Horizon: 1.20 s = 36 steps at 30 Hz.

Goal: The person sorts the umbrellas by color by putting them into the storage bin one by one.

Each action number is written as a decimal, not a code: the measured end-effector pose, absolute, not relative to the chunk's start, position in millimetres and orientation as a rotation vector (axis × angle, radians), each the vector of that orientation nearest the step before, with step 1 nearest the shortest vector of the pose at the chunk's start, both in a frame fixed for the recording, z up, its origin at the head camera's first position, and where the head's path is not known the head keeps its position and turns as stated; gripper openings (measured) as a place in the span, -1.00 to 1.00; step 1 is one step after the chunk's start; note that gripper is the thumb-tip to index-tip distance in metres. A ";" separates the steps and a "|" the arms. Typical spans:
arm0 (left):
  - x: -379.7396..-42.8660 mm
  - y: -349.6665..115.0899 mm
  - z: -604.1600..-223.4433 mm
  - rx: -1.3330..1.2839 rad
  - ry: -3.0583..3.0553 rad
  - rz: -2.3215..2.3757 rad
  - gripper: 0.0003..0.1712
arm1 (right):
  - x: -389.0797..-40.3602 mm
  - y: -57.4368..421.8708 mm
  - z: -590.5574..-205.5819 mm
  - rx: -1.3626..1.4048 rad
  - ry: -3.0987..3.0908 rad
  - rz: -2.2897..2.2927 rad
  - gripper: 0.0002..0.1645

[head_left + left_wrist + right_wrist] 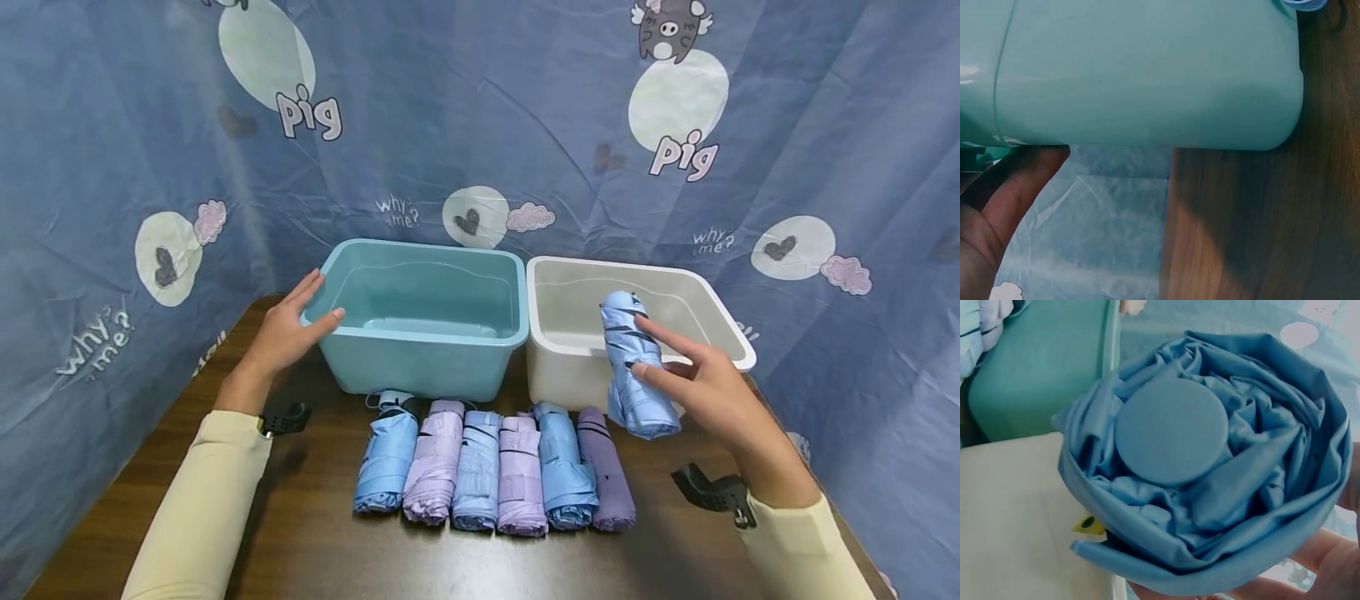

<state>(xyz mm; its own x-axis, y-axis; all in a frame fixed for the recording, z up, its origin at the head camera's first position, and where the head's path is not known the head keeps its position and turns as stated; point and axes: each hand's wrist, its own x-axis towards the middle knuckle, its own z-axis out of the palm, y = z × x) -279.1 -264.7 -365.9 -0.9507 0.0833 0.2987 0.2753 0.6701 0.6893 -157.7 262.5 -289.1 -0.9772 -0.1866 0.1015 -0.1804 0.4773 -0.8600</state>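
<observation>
A rolled blue umbrella [624, 350] is leaning in the right hand [705, 387], its long axis running from between eleven and twelve o'clock to between five and six; its far end is pointing over the white tub [566, 379], while its ruffled near end is facing the person, a round cap [1172, 431] showing among the folds; thumb and fingers are pinching it from three o'clock; how high it is hanging, I cannot tell. The left hand [288, 329] is spreading thumb and fingers at the nine o'clock side of the teal tub [420, 367], touching it; six more rolled umbrellas [476, 471] are lying side by side at the tubs' six o'clock, mostly aiming toward twelve, the leftmost tipping toward one, the dark purple rightmost toward eleven. The bench [315, 533] is showing dark brown grain and catching a pale shine toward six o'clock; beyond it, a blue cloth [480, 125] printed with hearts, pigs and lettering is hanging in creases.
</observation>
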 end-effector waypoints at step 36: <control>-274.2 -262.2 -363.9 -0.299 -2.651 -1.186 -0.08 | -291.1 124.7 -268.7 -0.320 2.395 -1.940 -0.30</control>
